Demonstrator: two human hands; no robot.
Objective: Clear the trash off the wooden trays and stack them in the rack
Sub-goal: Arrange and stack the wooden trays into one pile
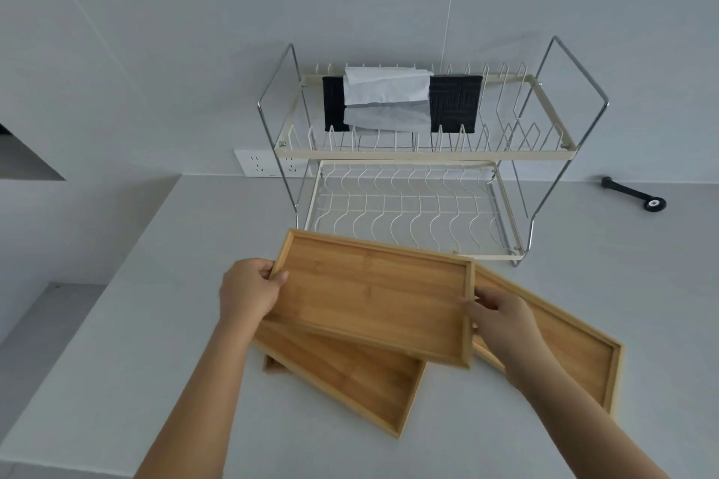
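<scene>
I hold a rectangular wooden tray (369,296) above the counter, tilted slightly. My left hand (249,294) grips its left short edge and my right hand (502,317) grips its right short edge. Under it lie two more wooden trays: one at the lower left (350,385) and one at the right (576,354), both with nothing on them. Behind them stands a two-tier wire dish rack (412,156). Its lower tier (408,210) holds nothing. On the upper tier lie a black cloth (455,103) and white paper towels (385,101).
The grey counter (116,342) runs left to a dropped edge. A white wall socket (264,163) sits behind the rack's left leg. A black handle-like tool (634,194) lies on the counter at the far right. Grey wall tiles rise behind.
</scene>
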